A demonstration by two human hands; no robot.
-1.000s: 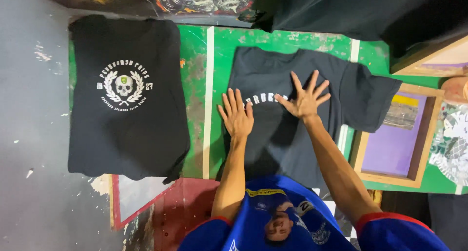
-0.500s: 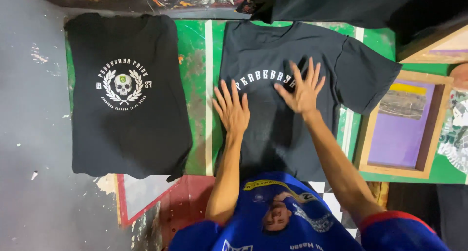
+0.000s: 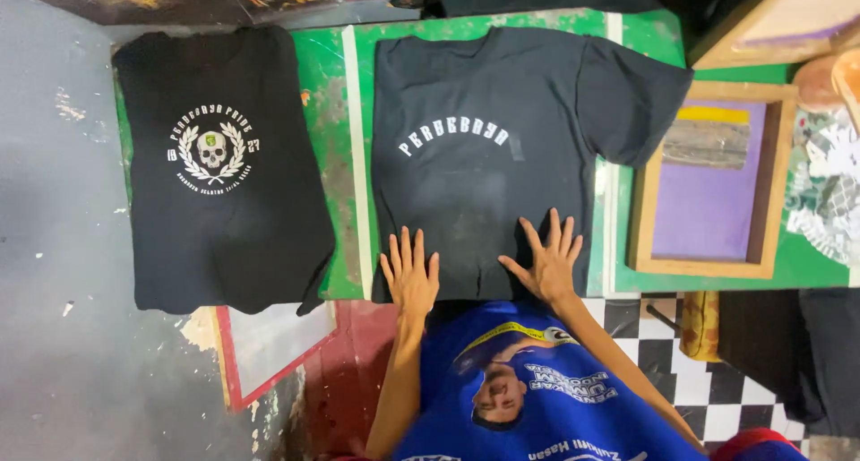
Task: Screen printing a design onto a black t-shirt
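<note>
Black T-shirt [image 3: 502,147]: flat on green table [image 3: 331,112], print up. Left hand [image 3: 410,275], right hand [image 3: 548,262] spread flat on hem. Risk: uneven pressing drags fabric, wrinkles or skews it; possibly smears white lettering.

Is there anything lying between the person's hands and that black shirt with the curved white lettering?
Nothing visible does. The left hand and right hand lie flat, fingers spread, directly on the lower part of the black shirt, which lies spread on the green table.

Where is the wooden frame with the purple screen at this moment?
In the head view, the wooden frame lies on the green table, right of the black shirt that both hands press flat.
</note>
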